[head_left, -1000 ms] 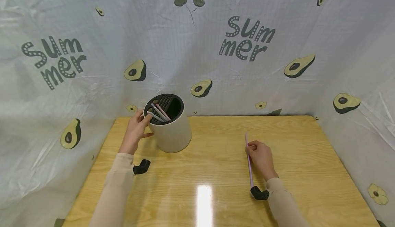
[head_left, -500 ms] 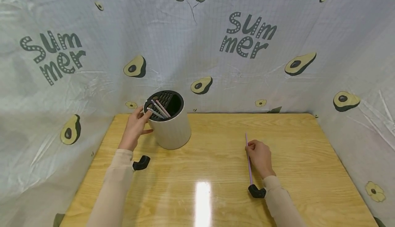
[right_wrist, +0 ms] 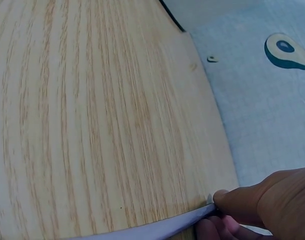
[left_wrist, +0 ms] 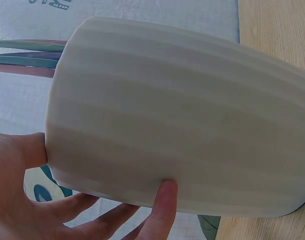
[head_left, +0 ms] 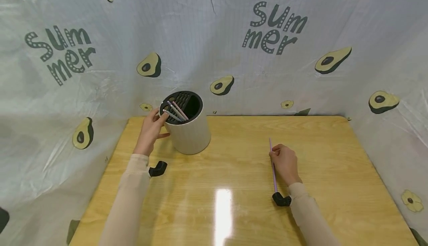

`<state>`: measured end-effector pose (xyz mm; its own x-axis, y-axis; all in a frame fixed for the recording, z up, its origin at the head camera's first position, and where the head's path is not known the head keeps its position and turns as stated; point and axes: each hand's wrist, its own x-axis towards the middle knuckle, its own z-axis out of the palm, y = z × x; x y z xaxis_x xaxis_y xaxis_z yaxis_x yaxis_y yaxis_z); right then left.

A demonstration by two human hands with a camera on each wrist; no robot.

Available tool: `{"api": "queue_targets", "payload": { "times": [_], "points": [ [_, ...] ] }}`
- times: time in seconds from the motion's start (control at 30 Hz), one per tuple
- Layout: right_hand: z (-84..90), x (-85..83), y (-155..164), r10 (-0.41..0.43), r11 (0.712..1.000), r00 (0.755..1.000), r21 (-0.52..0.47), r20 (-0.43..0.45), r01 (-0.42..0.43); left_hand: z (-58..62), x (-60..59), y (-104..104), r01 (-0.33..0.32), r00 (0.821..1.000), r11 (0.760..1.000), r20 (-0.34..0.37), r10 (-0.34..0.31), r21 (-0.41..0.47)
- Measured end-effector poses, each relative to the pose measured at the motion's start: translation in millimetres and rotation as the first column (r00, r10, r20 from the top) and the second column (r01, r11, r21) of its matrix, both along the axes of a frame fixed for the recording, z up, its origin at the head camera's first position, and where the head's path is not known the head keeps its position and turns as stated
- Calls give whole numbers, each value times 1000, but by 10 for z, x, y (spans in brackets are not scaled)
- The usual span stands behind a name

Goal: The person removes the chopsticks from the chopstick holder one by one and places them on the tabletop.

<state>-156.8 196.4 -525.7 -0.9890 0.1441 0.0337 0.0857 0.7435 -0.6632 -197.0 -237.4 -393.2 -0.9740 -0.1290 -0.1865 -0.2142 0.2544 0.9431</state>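
Note:
A cream utensil holder [head_left: 188, 138] with a black slotted top stands upright at the back left of the table, several pale sticks [head_left: 177, 112] leaning out of it. My left hand [head_left: 152, 129] grips its left side, thumb at the rim. In the left wrist view one fingertip [left_wrist: 167, 187] presses the ribbed wall, and other fingers pass partly behind it. On the right, my right hand [head_left: 285, 163] pinches a slim purple stick [head_left: 274, 179] between thumb and fingers. The stick runs lengthwise close over the wood, its near end overlapped by the wrist camera.
The wooden table [head_left: 234, 164] is backed and flanked by a pale sheet [head_left: 187, 52] printed with avocados and lettering. Black wrist cameras jut from both sleeves. A dark object [head_left: 3, 219] pokes in at the left edge.
The head view has shifted, so the scene sits higher and slightly further right. Both hands keep their holds, and the utensil holder and purple stick stay in place on the table.

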Motion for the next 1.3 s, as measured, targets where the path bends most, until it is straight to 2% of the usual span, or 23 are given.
{"api": "queue_targets", "payload": {
  "times": [0.2, 0.43, 0.7, 0.87, 1.07, 1.3],
  "points": [
    [49, -63, 62, 2, 1000, 1000, -7, 27, -1, 30, -49, 35, 4, 1000, 1000, -17, -3, 6],
    [102, -62, 84, 9, 999, 997, -53, 74, -5, 20, -48, 42, 4, 1000, 1000, -12, -4, 9],
    [230, -85, 42, 17, 999, 999, -32, 40, -16, 3, -20, 8, 5, 1000, 1000, -3, -5, 0],
    [354, -98, -10, 31, 996, 999, -79, 24, -29, 0, -10, -9, 5, 1000, 1000, 1, -5, -7],
    [415, -128, -68, 68, 980, 996, -185, -62, -79, -8, -8, -11, 3, 1000, 1000, 21, -2, -10],
    [483, -191, -172, 106, 941, 973, -296, -205, -165, -1, -5, -22, 11, 1000, 1000, 13, -12, 1]
  ]
}}
